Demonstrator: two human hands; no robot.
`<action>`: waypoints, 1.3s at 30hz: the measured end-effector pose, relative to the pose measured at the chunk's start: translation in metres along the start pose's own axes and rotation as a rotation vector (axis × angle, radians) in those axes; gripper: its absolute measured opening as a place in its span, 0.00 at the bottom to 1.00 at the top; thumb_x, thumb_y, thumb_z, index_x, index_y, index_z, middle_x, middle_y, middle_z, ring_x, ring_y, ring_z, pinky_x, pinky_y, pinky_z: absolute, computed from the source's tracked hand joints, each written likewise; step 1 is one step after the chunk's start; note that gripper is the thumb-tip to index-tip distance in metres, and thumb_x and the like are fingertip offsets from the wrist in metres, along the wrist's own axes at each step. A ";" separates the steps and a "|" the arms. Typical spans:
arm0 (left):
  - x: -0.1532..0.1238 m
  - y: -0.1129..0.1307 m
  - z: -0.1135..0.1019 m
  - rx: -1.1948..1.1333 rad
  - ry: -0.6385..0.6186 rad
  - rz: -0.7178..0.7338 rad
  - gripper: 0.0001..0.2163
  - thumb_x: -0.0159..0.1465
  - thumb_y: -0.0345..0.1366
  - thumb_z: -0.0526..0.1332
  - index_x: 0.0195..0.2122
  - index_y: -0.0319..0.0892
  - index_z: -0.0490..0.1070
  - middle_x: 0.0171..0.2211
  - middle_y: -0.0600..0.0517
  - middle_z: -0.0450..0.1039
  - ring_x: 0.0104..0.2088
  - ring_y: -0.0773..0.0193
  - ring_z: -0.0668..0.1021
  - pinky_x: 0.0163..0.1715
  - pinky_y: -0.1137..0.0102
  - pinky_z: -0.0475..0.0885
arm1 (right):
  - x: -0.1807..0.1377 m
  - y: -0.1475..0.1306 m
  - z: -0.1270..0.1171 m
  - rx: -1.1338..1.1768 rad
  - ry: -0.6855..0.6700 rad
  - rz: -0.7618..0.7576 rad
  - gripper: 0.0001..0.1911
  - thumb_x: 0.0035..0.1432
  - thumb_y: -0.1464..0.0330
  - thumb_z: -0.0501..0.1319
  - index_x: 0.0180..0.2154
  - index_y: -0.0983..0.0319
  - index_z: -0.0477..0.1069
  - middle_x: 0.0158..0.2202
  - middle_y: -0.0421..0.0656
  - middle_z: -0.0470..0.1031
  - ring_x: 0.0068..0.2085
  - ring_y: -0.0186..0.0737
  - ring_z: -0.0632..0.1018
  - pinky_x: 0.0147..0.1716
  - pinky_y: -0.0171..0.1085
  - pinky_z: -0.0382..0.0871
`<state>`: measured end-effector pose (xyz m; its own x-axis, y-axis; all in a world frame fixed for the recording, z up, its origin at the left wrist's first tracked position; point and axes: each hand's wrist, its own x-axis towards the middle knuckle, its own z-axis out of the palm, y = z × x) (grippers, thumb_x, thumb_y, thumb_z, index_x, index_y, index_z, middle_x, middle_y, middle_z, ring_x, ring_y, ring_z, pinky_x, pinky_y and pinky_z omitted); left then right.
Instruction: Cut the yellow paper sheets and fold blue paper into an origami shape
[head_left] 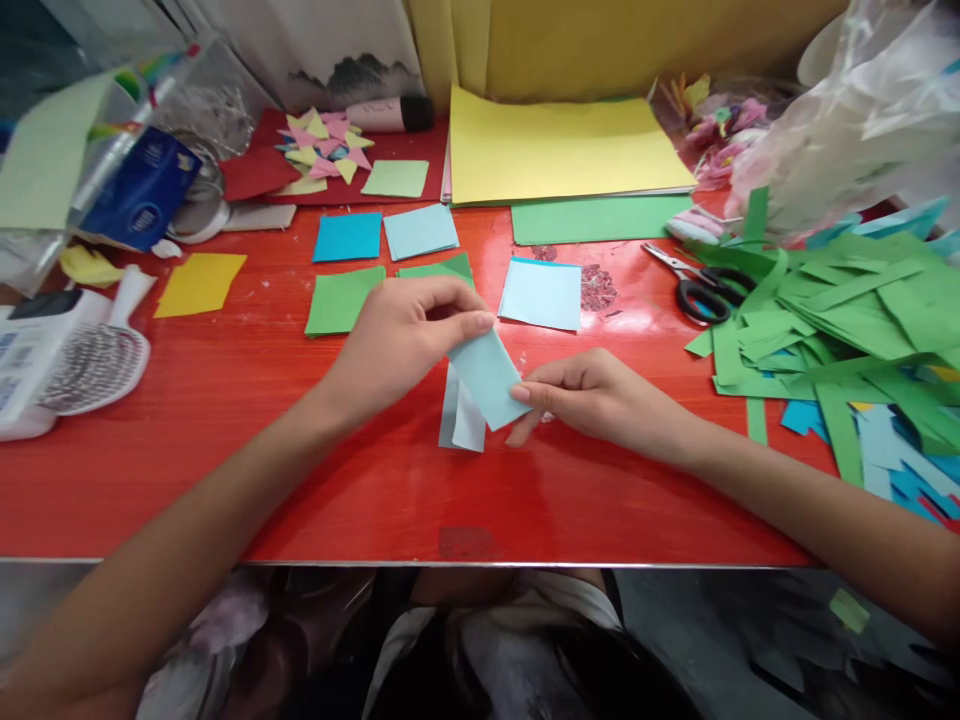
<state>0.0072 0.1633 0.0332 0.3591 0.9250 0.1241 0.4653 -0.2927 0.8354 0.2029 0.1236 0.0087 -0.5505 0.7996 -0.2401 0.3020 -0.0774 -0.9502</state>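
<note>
A folded light-blue paper piece point(480, 390) is held just above the red table point(300, 480), near its middle. My left hand point(401, 335) pinches its upper edge between thumb and fingers. My right hand point(592, 395) pinches its right corner, fingers closed on it. Behind my hands lie loose paper squares: a light-blue one point(541, 293), a green one point(343, 299), a bright blue one point(348, 237) and a pale blue one point(420, 231).
Black-handled scissors point(697, 285) lie at the right next to a heap of green paper strips point(847, 320). Large yellow sheets point(555, 150) and a green sheet point(592, 220) are at the back. A yellow square point(199, 284), a hairbrush point(97, 360) and a blue box point(139, 190) sit on the left.
</note>
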 end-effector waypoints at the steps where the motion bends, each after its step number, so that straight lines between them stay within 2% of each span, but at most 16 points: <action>1: 0.003 -0.001 -0.005 0.012 0.032 0.013 0.07 0.59 0.37 0.61 0.26 0.41 0.72 0.25 0.55 0.69 0.28 0.69 0.69 0.28 0.70 0.63 | 0.000 -0.001 0.000 -0.003 -0.027 -0.013 0.15 0.62 0.61 0.55 0.31 0.63 0.75 0.28 0.42 0.79 0.34 0.36 0.76 0.37 0.35 0.65; 4: 0.012 -0.005 -0.024 0.023 0.178 0.069 0.07 0.61 0.38 0.61 0.28 0.43 0.70 0.25 0.57 0.67 0.29 0.71 0.66 0.30 0.71 0.63 | -0.002 -0.003 0.002 -0.072 -0.111 -0.042 0.15 0.62 0.65 0.55 0.29 0.63 0.75 0.28 0.43 0.80 0.35 0.36 0.78 0.39 0.35 0.67; 6: 0.017 -0.009 -0.036 0.007 0.241 0.087 0.06 0.61 0.37 0.61 0.28 0.42 0.69 0.26 0.57 0.65 0.30 0.72 0.65 0.31 0.72 0.63 | -0.003 -0.004 0.004 -0.102 -0.093 -0.011 0.14 0.61 0.66 0.55 0.26 0.63 0.74 0.25 0.42 0.79 0.30 0.33 0.76 0.32 0.33 0.66; 7: 0.020 -0.011 -0.041 0.010 0.201 0.064 0.06 0.61 0.36 0.61 0.28 0.41 0.70 0.25 0.57 0.65 0.29 0.72 0.65 0.31 0.72 0.63 | -0.003 -0.004 0.005 -0.084 -0.046 0.013 0.14 0.61 0.66 0.55 0.26 0.63 0.73 0.22 0.41 0.77 0.25 0.31 0.73 0.27 0.32 0.64; 9: 0.023 -0.016 -0.046 0.059 0.029 -0.039 0.07 0.59 0.38 0.62 0.26 0.40 0.71 0.24 0.55 0.67 0.27 0.71 0.67 0.28 0.72 0.62 | -0.002 -0.002 0.004 -0.018 0.112 0.038 0.15 0.61 0.63 0.55 0.26 0.64 0.71 0.18 0.39 0.73 0.17 0.28 0.65 0.18 0.32 0.56; 11: 0.024 -0.019 -0.047 0.162 -0.166 -0.124 0.09 0.56 0.41 0.63 0.25 0.41 0.74 0.23 0.54 0.68 0.26 0.69 0.68 0.25 0.72 0.60 | 0.002 0.002 -0.001 -0.018 0.311 -0.012 0.16 0.62 0.62 0.54 0.26 0.63 0.70 0.17 0.38 0.69 0.16 0.27 0.61 0.16 0.32 0.53; 14: 0.025 -0.021 -0.046 0.356 -0.315 -0.153 0.12 0.54 0.46 0.62 0.26 0.42 0.77 0.26 0.53 0.73 0.28 0.66 0.72 0.25 0.73 0.61 | 0.010 0.012 -0.017 -0.291 0.620 -0.204 0.12 0.61 0.64 0.55 0.29 0.61 0.70 0.26 0.42 0.73 0.26 0.33 0.71 0.26 0.35 0.65; 15: 0.025 -0.021 -0.046 0.400 -0.306 -0.152 0.13 0.55 0.46 0.61 0.28 0.43 0.77 0.29 0.52 0.74 0.29 0.65 0.73 0.26 0.73 0.62 | 0.013 0.017 -0.024 -0.422 0.716 -0.288 0.08 0.60 0.65 0.56 0.32 0.61 0.71 0.31 0.43 0.75 0.32 0.37 0.74 0.32 0.37 0.68; 16: 0.025 -0.021 -0.046 0.432 -0.263 -0.148 0.13 0.57 0.47 0.59 0.30 0.44 0.78 0.31 0.52 0.75 0.30 0.64 0.73 0.26 0.73 0.62 | 0.016 0.021 -0.031 -0.553 0.752 -0.344 0.07 0.59 0.66 0.58 0.37 0.60 0.71 0.38 0.45 0.76 0.39 0.41 0.75 0.39 0.41 0.69; 19: 0.027 -0.022 -0.047 0.456 -0.070 -0.112 0.15 0.61 0.46 0.55 0.34 0.45 0.77 0.35 0.51 0.76 0.36 0.61 0.75 0.30 0.71 0.64 | 0.024 0.033 -0.047 -0.843 0.692 -0.359 0.22 0.56 0.64 0.61 0.52 0.62 0.66 0.54 0.50 0.69 0.57 0.51 0.68 0.55 0.50 0.63; 22: 0.027 -0.026 -0.047 0.442 0.024 -0.079 0.14 0.62 0.45 0.54 0.33 0.45 0.77 0.35 0.51 0.77 0.38 0.58 0.75 0.32 0.69 0.64 | 0.028 0.040 -0.052 -0.932 0.607 -0.268 0.31 0.55 0.59 0.62 0.58 0.65 0.61 0.59 0.53 0.65 0.60 0.53 0.66 0.58 0.52 0.62; 26: 0.027 -0.027 -0.043 0.440 0.051 -0.068 0.13 0.62 0.44 0.54 0.32 0.45 0.77 0.33 0.52 0.76 0.37 0.58 0.76 0.32 0.68 0.64 | 0.030 0.042 -0.049 -0.996 0.590 -0.220 0.28 0.58 0.59 0.59 0.56 0.66 0.64 0.57 0.53 0.68 0.59 0.54 0.67 0.57 0.52 0.62; 31: 0.025 -0.025 -0.041 0.389 -0.013 -0.088 0.11 0.60 0.42 0.57 0.32 0.45 0.77 0.32 0.52 0.77 0.36 0.61 0.76 0.33 0.69 0.66 | 0.031 0.042 -0.049 -1.026 0.568 -0.300 0.20 0.64 0.61 0.53 0.52 0.66 0.69 0.53 0.52 0.73 0.55 0.51 0.72 0.54 0.50 0.67; 35: 0.025 -0.026 -0.039 0.361 -0.052 -0.115 0.10 0.60 0.41 0.58 0.31 0.44 0.77 0.30 0.53 0.76 0.31 0.64 0.75 0.30 0.70 0.66 | 0.030 0.044 -0.049 -1.006 0.597 -0.363 0.17 0.66 0.66 0.48 0.45 0.62 0.72 0.48 0.48 0.77 0.51 0.47 0.76 0.50 0.48 0.70; 37: 0.025 -0.026 -0.036 0.371 -0.034 -0.074 0.10 0.61 0.39 0.58 0.30 0.43 0.77 0.28 0.52 0.75 0.28 0.65 0.74 0.29 0.70 0.66 | 0.029 0.043 -0.049 -1.039 0.654 -0.408 0.15 0.66 0.68 0.48 0.42 0.62 0.73 0.46 0.48 0.78 0.49 0.46 0.77 0.47 0.48 0.71; 39: 0.024 -0.026 -0.031 0.405 0.017 0.045 0.09 0.62 0.37 0.58 0.31 0.42 0.76 0.29 0.52 0.74 0.28 0.67 0.73 0.31 0.70 0.67 | 0.027 0.041 -0.047 -1.100 0.717 -0.495 0.13 0.65 0.70 0.50 0.41 0.63 0.72 0.45 0.49 0.78 0.48 0.46 0.77 0.46 0.46 0.72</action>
<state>-0.0217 0.2003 0.0315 0.3745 0.9120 0.1673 0.7319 -0.4015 0.5506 0.2368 0.1701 -0.0270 -0.3667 0.7586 0.5386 0.8267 0.5313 -0.1854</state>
